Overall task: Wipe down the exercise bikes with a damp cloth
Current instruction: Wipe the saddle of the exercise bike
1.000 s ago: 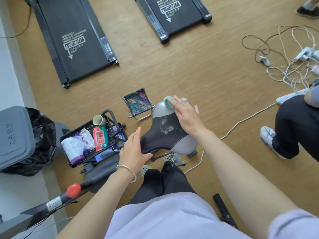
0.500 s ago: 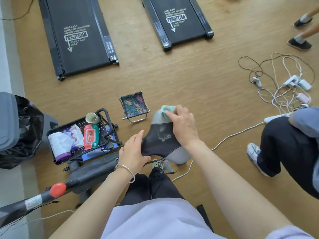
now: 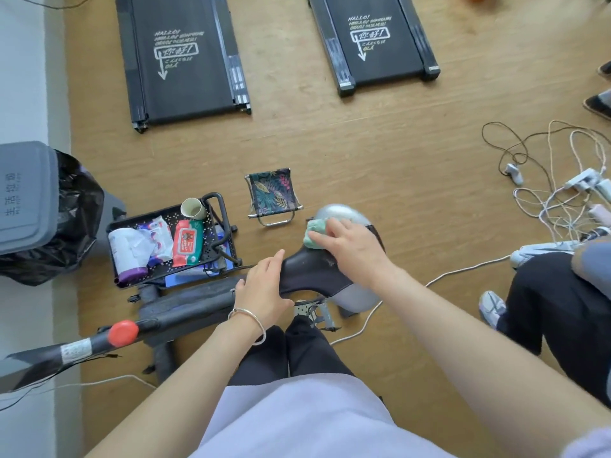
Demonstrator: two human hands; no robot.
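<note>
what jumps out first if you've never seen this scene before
The right hand presses a green cloth onto the grey-and-black bike saddle at centre, while the left hand rests on the saddle's narrow end. Two black treadmills lie flat on the wooden floor at the top, and a tangle of white cables sprawls at the right edge.

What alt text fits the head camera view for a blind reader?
From above, the right hand presses a green cloth onto a bike saddle while the left hand rests on its nose; a supply cart stands nearby.
</note>
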